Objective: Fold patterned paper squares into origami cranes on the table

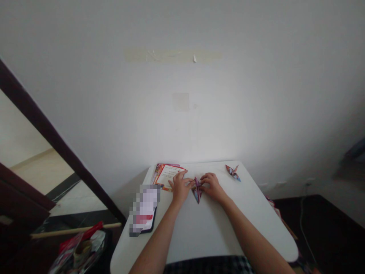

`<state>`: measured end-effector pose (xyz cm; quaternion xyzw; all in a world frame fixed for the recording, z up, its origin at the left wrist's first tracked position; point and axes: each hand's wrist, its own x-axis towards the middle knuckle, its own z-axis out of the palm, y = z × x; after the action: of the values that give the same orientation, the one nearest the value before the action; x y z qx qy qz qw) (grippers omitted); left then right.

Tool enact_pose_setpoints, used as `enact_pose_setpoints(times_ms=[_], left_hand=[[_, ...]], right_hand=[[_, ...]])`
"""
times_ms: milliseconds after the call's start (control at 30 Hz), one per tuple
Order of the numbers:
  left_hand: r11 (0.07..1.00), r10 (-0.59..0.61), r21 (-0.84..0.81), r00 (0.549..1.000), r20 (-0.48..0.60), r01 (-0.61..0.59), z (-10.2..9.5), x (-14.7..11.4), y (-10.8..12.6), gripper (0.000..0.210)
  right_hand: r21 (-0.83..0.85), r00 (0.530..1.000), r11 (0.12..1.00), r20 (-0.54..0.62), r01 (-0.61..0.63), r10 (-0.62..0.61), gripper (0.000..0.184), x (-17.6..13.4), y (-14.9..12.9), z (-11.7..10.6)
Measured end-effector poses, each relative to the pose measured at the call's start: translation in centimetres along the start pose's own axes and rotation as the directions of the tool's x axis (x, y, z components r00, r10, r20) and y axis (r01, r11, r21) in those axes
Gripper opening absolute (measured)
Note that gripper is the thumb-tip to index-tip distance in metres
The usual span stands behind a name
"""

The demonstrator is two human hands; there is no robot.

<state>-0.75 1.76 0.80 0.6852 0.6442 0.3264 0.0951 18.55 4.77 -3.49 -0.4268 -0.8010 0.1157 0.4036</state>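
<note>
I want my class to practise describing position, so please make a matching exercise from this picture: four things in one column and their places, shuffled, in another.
Things
1. Printed sheets
2. Pointed folded paper
3. Phone-like device, partly blurred out
4. Winged folded paper

Places
A. Between the left hand and the right hand
B. Near the far right corner of the table
C. About midway along the table's left edge
D. Near the table's far left corner

Right pairs: 1-D, 2-A, 3-C, 4-B
</note>
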Motion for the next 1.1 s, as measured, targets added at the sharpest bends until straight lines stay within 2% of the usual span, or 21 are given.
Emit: enact_pose_setpoints(times_ms=[133, 233, 600, 733, 833, 933, 1100], left_hand=[[0.998, 0.021, 0.050, 0.999, 0.045, -0.023, 0.0, 0.2, -0.4, 0.011], [0.997, 0.037, 0.072, 0.996, 0.085, -0.043, 0.1, 0.2, -0.6, 0.011], [0.989, 0.040, 0.136, 0.984, 0.174, -0.065, -0.6, 0.2, -0.8, 0.014], [0.989, 0.038, 0.137, 0.985, 0.170, -0.062, -0.4, 0.2, -0.8, 0.019], [0.990, 0.038, 0.131, 0.987, 0.154, -0.058, 0.0, 0.2, -0.6, 0.018], [0.990, 0.048, 0.123, 0.989, 0.139, -0.065, 0.3, 0.1, -0.3, 0.015], [0.991, 0.068, 0.108, 0.988, 0.140, -0.083, 0.3, -0.1, -0.2, 0.021]], right_hand=[[-0.039, 0.995, 0.996, -0.062, -0.075, 0.073, 0.006, 0.1, 0.4, -0.5], [-0.078, 0.993, 0.991, -0.064, -0.106, 0.101, 0.007, 0.1, 0.4, -0.9], [-0.163, 0.981, 0.973, 0.085, -0.161, 0.176, 0.010, 0.1, 0.1, -2.3], [-0.178, 0.976, 0.969, 0.107, -0.168, 0.189, 0.011, 0.1, -0.3, -2.6], [-0.200, 0.971, 0.958, 0.079, -0.205, 0.224, 0.016, 0.2, -0.8, -2.2], [-0.222, 0.969, 0.948, 0.047, -0.228, 0.244, 0.013, 0.1, -1.2, -1.7], [-0.220, 0.964, 0.942, 0.021, -0.255, 0.266, 0.015, 0.0, -1.7, -1.4]])
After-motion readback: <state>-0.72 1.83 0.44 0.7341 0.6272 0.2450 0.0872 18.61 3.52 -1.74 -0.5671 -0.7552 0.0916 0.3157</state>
